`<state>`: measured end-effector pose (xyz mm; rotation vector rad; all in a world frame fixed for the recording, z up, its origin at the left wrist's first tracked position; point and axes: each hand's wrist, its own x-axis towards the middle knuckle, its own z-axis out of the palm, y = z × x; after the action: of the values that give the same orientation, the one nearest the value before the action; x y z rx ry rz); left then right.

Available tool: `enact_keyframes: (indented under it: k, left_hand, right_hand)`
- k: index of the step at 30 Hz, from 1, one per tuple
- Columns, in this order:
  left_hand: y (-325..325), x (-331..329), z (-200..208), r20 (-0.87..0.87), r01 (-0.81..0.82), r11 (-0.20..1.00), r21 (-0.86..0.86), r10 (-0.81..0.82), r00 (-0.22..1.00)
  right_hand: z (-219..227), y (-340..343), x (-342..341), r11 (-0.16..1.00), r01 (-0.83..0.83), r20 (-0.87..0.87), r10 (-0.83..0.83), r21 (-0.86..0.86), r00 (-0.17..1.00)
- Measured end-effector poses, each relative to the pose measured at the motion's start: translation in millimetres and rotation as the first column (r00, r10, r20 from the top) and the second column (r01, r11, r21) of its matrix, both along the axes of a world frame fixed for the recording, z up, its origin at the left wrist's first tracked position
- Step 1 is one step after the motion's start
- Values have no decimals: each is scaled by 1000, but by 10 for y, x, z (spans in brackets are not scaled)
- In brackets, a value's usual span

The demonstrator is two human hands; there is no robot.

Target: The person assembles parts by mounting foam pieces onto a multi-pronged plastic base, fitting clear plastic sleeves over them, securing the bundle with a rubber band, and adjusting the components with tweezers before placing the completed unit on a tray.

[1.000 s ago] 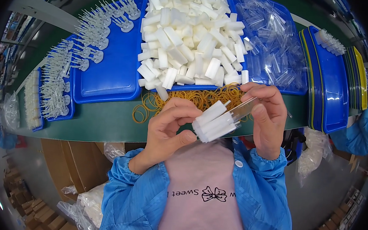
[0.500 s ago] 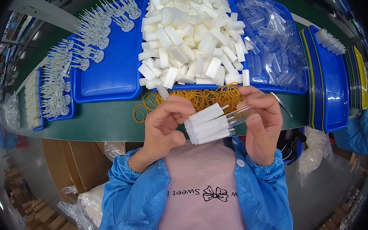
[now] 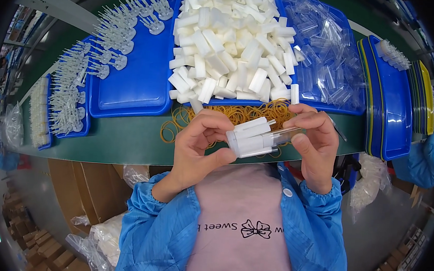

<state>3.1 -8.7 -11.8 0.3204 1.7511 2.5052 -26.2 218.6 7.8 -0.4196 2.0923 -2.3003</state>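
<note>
My left hand [image 3: 195, 149] grips the round end of a white plastic holder [image 3: 233, 143], fingers and thumb closed on its rim. Several white foam pieces [image 3: 252, 129] stick out of the holder toward the right. In my right hand [image 3: 319, 143] a clear plastic tube [image 3: 284, 135] is pinched between thumb and fingers. The tube points left, and its near end meets one of the foam pieces; whether it is slid over it I cannot tell. A heap of tan rubber bands [image 3: 249, 113] lies just beyond both hands.
Past the bands, a tray is heaped with white foam blocks [image 3: 234, 50]. Clear tubes [image 3: 330, 58] fill the blue tray to its right. White pronged parts [image 3: 115, 30] stand on blue trays [image 3: 129, 90] at left. Stacked trays [image 3: 392, 108] and tweezers [image 3: 340, 132] are at right.
The holder has tilted slightly and shifted right with my left hand. The clear tube in my right hand now lines up with a foam piece. The whole view has shifted slightly.
</note>
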Motion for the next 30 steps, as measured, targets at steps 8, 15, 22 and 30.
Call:
enact_keyframes:
  k: [8,15,22,30]
  left_hand:
    - [14,15,-11,53,-5,999,46,3,999]
    - [-6,38,-8,103,-2,1000,-26,4,995]
    - [-7,34,-4,132,42,982,185,-67,989]
    - [32,17,-26,72,55,995,80,-61,995]
  right_hand:
    - [-6,-86,37,998,-38,-48,40,50,998]
    - [122,-66,17,972,-16,-165,56,233,985]
    - [110,-62,32,979,-1,-212,46,205,976]
    - [67,-117,87,983,-1,-135,26,184,990]
